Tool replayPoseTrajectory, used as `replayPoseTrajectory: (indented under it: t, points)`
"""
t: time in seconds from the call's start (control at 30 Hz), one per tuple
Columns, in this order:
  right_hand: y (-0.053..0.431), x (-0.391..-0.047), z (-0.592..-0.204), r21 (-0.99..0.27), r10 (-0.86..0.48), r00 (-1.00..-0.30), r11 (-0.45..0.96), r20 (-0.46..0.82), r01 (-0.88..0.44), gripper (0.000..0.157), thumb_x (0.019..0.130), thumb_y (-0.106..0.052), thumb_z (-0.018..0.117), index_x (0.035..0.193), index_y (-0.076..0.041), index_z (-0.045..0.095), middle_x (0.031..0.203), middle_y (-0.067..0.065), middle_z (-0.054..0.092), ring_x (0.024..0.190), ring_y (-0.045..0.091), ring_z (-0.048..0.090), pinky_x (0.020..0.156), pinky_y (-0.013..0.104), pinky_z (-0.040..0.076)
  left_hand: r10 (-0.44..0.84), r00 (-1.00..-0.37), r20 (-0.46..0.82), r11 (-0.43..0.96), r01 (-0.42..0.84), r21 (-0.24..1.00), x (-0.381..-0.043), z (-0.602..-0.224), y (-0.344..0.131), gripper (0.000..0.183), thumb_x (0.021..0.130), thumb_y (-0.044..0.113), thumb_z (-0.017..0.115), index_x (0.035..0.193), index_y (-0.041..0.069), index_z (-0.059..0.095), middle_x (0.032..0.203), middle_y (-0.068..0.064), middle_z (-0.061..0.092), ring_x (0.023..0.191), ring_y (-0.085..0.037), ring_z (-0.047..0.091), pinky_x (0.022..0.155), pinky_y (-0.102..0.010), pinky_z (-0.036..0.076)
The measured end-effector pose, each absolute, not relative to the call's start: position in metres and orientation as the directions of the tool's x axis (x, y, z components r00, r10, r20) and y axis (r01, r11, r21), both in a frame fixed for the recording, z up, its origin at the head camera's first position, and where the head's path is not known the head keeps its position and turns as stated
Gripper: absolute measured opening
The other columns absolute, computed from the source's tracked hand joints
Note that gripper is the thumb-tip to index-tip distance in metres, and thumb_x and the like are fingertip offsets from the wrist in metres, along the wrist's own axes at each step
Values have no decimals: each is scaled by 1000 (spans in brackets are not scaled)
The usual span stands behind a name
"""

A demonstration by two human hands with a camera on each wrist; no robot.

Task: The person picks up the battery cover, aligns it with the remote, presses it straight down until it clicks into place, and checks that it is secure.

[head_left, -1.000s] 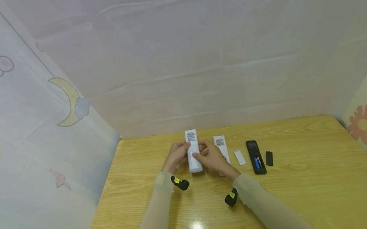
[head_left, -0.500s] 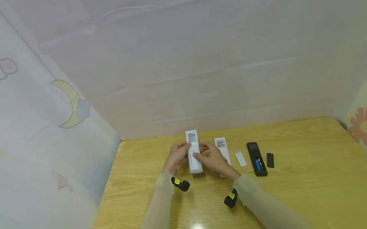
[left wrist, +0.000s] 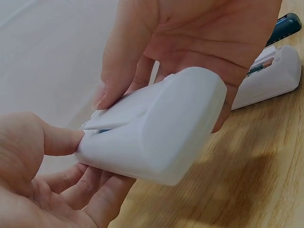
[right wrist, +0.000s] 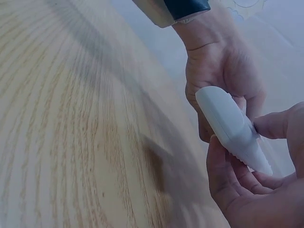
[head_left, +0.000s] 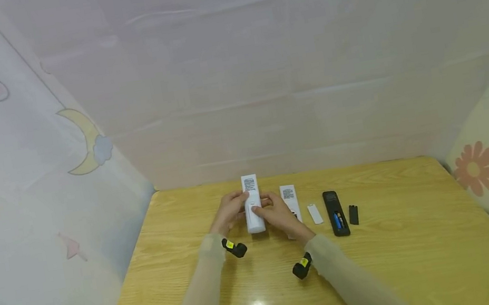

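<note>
Both hands hold a white remote control [head_left: 255,221], back side up, above the table. My left hand [head_left: 230,211] grips its left side, thumb at the edge and fingers beneath. My right hand [head_left: 280,215] holds the other side, with its thumb pressing on the battery cover [left wrist: 121,110]. In the left wrist view, one edge of this cover stands slightly raised, and a bit of blue shows in the gap. The right wrist view shows the remote's rounded end [right wrist: 221,111] between the right thumb and fingers. A printed label [head_left: 249,184] lies near its far end.
Right of the hands, a second white remote [head_left: 288,198] lies on the wooden table [head_left: 423,252], its battery compartment open. Beyond it are a loose white cover [head_left: 314,214], a black remote [head_left: 333,199] with batteries showing, and a black cover [head_left: 353,214]. Fabric walls surround the table.
The head view has swung slightly, so everything sits a little further left in it. Both hands keep nearly the same hold on the white remote, the right thumb still on its cover.
</note>
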State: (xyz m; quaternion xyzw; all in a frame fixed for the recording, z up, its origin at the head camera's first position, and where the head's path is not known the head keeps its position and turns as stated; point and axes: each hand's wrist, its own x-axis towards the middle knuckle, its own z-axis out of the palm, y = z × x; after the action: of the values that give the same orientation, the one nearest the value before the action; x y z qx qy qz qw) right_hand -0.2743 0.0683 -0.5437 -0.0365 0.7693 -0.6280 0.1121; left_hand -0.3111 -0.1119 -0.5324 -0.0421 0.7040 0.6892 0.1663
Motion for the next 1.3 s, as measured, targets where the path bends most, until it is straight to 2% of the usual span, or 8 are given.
replayPoseTrajectory:
  t: [0.37,0.7,1.07,1.3]
  points:
    - [67,-274,-536,-978,-219,-960,146,-176,146,56,107,-29,67,148,5,51,130,22,66,108,28,69,85,36,63,163,-945,-284,25,-284,959,-314,-533,-111,52,112,31,58,152,-2,51,143,-20,63,130,-34,65,109,-49,56]
    - [67,-274,-537,-975,-216,-954,117,-209,187,54,105,-33,69,143,2,56,126,19,67,106,27,69,83,34,62,158,-946,-282,44,-278,959,-313,-533,-113,55,111,35,59,154,1,51,142,-19,64,126,-33,67,106,-47,58]
    - [67,-274,-536,-975,-197,-958,121,-206,185,49,105,-29,68,141,3,58,123,18,67,104,26,69,80,33,62,154,-947,-282,48,-278,959,-311,-532,-112,54,111,36,60,152,1,53,140,-19,66,122,-32,70,102,-45,60]
    - [68,-273,-535,-977,-196,-960,118,-201,180,51,104,-30,69,141,3,57,125,19,66,107,28,68,84,35,62,158,-949,-273,48,-269,962,-312,-532,-111,53,111,35,59,150,0,54,140,-19,66,122,-33,70,104,-48,59]
